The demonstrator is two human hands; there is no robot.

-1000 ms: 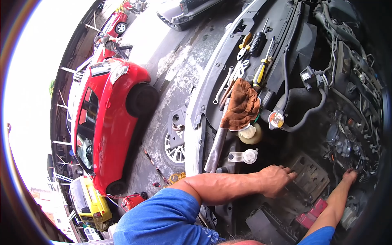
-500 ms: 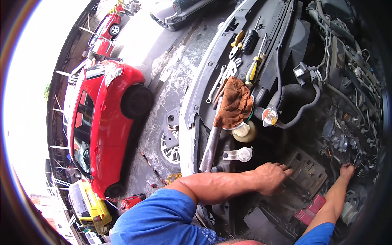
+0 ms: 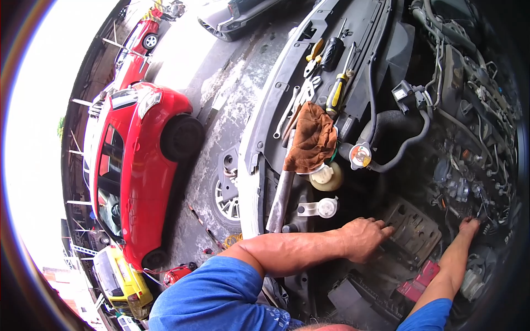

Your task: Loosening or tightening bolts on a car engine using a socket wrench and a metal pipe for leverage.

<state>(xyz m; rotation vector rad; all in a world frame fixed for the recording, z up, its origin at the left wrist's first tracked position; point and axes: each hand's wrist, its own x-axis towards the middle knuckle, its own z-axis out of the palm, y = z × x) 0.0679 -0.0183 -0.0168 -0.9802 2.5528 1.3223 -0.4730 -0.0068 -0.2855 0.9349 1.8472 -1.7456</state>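
Note:
I lean over an open car engine bay. My left hand rests with its fingers bent on the edge of a grey ribbed plastic tray low in the bay. My right hand reaches deep among dark engine parts and hoses on the right; its fingers are partly hidden, and I cannot tell what they touch. Both arms wear blue sleeves.
A brown rag lies on the front panel above a cream reservoir cap. Screwdrivers, pliers and wrenches lie along the panel. A black hose runs across the bay. A red car stands on the concrete at the left.
The view has shifted slightly. Both hands stay in nearly the same spots, the left on the tray edge and the right deep in the bay.

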